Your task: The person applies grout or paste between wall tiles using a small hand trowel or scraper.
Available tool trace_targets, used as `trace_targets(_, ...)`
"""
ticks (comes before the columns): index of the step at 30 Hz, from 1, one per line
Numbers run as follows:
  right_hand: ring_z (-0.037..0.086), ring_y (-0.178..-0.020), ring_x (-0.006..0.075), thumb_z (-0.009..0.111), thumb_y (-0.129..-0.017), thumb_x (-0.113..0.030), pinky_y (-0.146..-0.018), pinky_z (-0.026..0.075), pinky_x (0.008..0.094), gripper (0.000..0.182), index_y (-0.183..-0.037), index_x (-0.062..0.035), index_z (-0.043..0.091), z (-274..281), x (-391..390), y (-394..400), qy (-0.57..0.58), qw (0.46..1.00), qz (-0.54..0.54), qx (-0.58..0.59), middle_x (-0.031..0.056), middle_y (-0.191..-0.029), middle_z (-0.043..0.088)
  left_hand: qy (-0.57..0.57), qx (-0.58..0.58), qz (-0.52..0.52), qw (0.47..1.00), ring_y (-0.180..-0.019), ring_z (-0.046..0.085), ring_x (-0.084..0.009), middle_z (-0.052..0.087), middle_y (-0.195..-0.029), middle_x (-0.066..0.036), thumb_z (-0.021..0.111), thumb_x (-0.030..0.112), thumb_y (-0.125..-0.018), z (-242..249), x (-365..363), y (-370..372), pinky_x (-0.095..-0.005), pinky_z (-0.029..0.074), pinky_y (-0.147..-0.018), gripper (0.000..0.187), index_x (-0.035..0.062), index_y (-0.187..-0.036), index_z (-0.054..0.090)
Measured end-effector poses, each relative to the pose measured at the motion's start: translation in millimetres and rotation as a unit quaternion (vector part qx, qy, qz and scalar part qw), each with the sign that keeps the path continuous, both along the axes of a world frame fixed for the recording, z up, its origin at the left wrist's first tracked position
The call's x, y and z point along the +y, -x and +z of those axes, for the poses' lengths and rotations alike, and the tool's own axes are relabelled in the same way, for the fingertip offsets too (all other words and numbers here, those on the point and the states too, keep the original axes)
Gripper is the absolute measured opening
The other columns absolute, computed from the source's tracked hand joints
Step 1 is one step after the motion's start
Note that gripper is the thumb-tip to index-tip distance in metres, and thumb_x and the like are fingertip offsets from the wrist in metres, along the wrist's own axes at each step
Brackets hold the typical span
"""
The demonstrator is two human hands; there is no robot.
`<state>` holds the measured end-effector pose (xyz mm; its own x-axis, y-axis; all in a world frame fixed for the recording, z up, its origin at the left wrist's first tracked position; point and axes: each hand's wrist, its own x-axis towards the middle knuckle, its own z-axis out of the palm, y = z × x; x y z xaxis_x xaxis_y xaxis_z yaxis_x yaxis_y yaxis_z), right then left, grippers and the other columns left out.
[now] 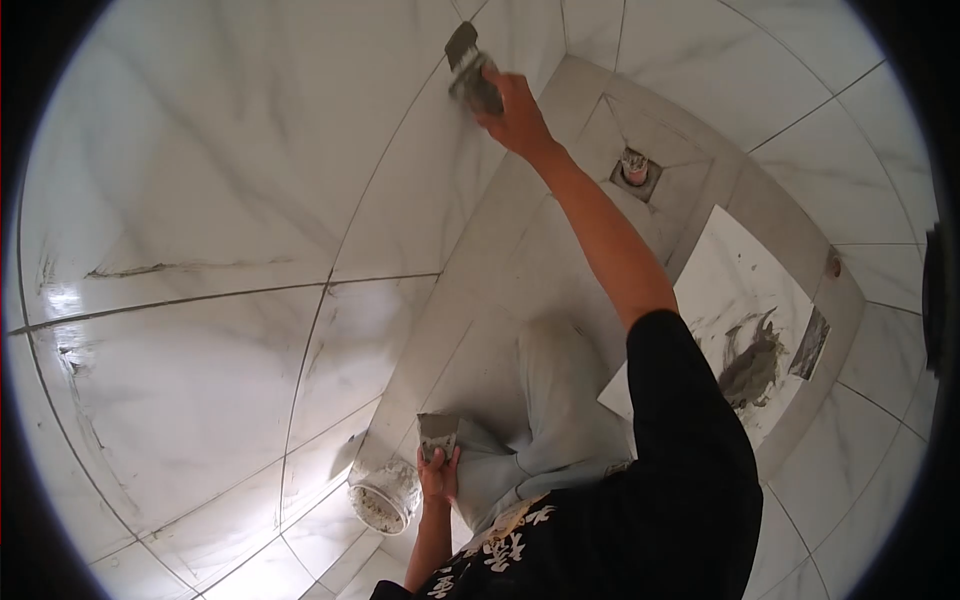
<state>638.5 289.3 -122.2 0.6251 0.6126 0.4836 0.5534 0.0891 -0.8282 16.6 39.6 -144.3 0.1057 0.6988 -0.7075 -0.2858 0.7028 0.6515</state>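
My right hand (pixel 520 115) reaches up to the tiled wall, its fingers wrapped round a putty knife (pixel 463 55) whose dark blade lies at a joint between the white marble-look tiles (pixel 390 130). Low down near my knee, my left hand (pixel 438 477) grips a second putty knife (pixel 438 432) with grey paste on its broad blade. Beside that hand stands a white bucket (pixel 385 497) with paste-smeared walls. Grey smears mark some of the wall tile joints.
A loose white tile (pixel 740 270) on the grey floor to my right carries a heap of grey paste (pixel 752 368). A pipe stub (pixel 634 168) rises from a square floor opening. Tiled walls stand on both sides, and a bright light reflects off the lower left tiles.
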Motion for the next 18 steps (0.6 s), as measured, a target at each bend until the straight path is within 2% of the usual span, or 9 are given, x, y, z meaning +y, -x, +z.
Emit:
trace_targets(2,0.058,-0.109,0.0263,0.079,-0.079,-0.033,-0.094,0.05,0.0378,0.081,-0.147,-0.0064,0.045,11,-27,1,0.109,0.991,0.048,0.053,0.0176,-0.127,0.053,0.007,0.009,0.002,1.0,-0.11,0.062,-0.0214,0.064,-0.118,-0.003,0.06,-0.004,-0.092,8,1,-8,-0.0511,0.049,-0.1,0.038,0.0142,-0.125,0.054)
trace_targets(3,0.058,-0.109,0.0263,0.079,-0.079,-0.033,-0.094,0.05,0.0378,0.081,-0.147,-0.0064,0.045,23,-27,-5,0.109,0.992,0.047,0.051,0.0176,-0.127,0.053,0.007,0.007,0.001,1.0,-0.11,0.062,-0.0214,0.064,-0.118,-0.003,0.06,-0.004,-0.092,7,3,-10,-0.0511,0.049,-0.1,0.038,0.0142,-0.125,0.054)
trace_targets(5,0.064,-0.085,0.018,0.08,-0.079,-0.042,-0.073,0.056,0.0322,0.083,-0.143,-0.0002,0.049,70,-32,-9,0.02,0.952,0.062,0.3,0.0092,-0.095,0.065,0.004,0.021,-0.011,1.0,-0.109,0.063,-0.0214,0.065,-0.116,-0.002,0.06,-0.004,-0.092,10,1,-9,-0.0501,0.051,-0.098,0.038,0.0147,-0.125,0.054)
trace_targets(6,0.064,-0.085,0.018,0.08,-0.079,-0.042,-0.073,0.056,0.0322,0.083,-0.143,-0.0002,0.049,77,-28,-11,0.022,0.951,0.063,0.302,0.0092,-0.095,0.065,0.005,0.022,-0.01,1.0,-0.109,0.063,-0.0214,0.065,-0.116,-0.002,0.06,-0.004,-0.092,11,-2,-6,-0.0501,0.051,-0.098,0.038,0.0147,-0.125,0.054)
trace_targets(8,0.062,-0.075,0.0131,0.078,-0.08,-0.048,-0.06,0.054,0.027,0.088,-0.144,0.0032,0.047,89,-7,-21,-0.004,0.945,0.063,0.321,0.0066,-0.084,0.065,-0.007,-0.013,-0.005,1.0,-0.11,0.062,-0.0211,0.064,-0.118,-0.003,0.06,-0.003,-0.093,8,-3,-4,-0.0489,0.052,-0.098,0.038,0.0148,-0.126,0.054)
trace_targets(13,0.062,-0.073,0.0137,0.077,-0.079,-0.05,-0.058,0.055,0.0281,0.094,-0.145,0.0058,0.043,88,-23,59,0.007,0.953,0.094,0.287,0.0082,-0.083,0.063,-0.022,-0.009,-0.001,1.0,-0.111,0.061,-0.0207,0.063,-0.121,-0.003,0.06,-0.001,-0.094,8,-4,-9,-0.0492,0.051,-0.1,0.037,0.0144,-0.127,0.053)
trace_targets(15,0.062,-0.067,0.016,0.076,-0.08,-0.051,-0.057,0.057,0.0309,0.091,-0.141,0.0091,0.044,90,-42,75,0.104,0.92,0.163,0.34,0.0105,-0.084,0.062,-0.019,-0.006,-0.005,1.0,-0.112,0.061,-0.0206,0.063,-0.121,-0.003,0.06,-0.001,-0.094,11,-4,-6,-0.0494,0.05,-0.101,0.037,0.0142,-0.127,0.053)
trace_targets(16,0.062,-0.067,0.016,0.076,-0.08,-0.051,-0.057,0.057,0.0309,0.091,-0.141,0.0091,0.044,94,-42,72,0.103,0.921,0.162,0.339,0.0105,-0.084,0.062,-0.018,-0.013,-0.001,1.0,-0.112,0.061,-0.0208,0.063,-0.121,-0.003,0.06,-0.001,-0.094,10,-3,-6,-0.0495,0.05,-0.101,0.037,0.014,-0.127,0.053)
trace_targets(18,0.063,-0.068,0.018,0.073,-0.083,-0.05,-0.057,0.06,0.0351,0.084,-0.133,0.01,0.043,104,-31,63,-0.002,0.868,0.044,0.494,0.0117,-0.085,0.061,-0.019,-0.019,0.009,1.0,-0.112,0.061,-0.021,0.063,-0.121,-0.003,0.06,-0.001,-0.094,7,-7,-1,-0.0496,0.05,-0.101,0.037,0.0138,-0.127,0.053)
